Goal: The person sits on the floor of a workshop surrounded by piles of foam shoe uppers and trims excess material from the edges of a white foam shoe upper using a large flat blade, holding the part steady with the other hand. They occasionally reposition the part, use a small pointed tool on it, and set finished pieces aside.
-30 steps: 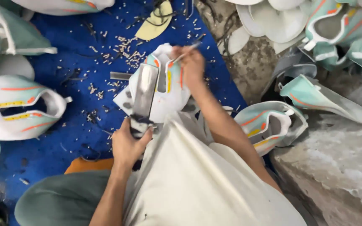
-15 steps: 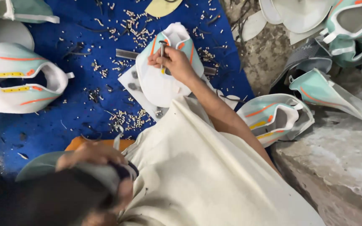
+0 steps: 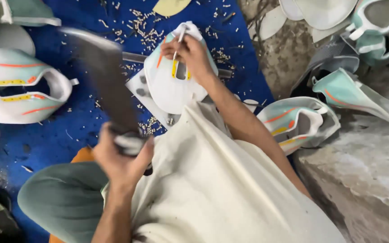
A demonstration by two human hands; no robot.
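A white and pale-green shoe upper (image 3: 169, 83) with orange and yellow stripes lies on a blue cloth (image 3: 82, 121). My right hand (image 3: 190, 54) rests on the upper and pinches a thin punch-like tool (image 3: 179, 40) upright against it. My left hand (image 3: 120, 157) grips the handle of a broad dark metal blade (image 3: 102, 78), raised and blurred above the cloth to the left of the upper. A cream cloth (image 3: 221, 184) covers my lap.
Another flat shoe upper (image 3: 21, 92) lies at the left. More uppers (image 3: 293, 121) are piled at the right and top right over a rough stone surface (image 3: 365, 180). Several small white punched scraps (image 3: 145, 33) litter the blue cloth.
My left hand drew back toward my body, then lifted the broad blade up over the cloth. My right hand stayed on the upper with the thin tool.
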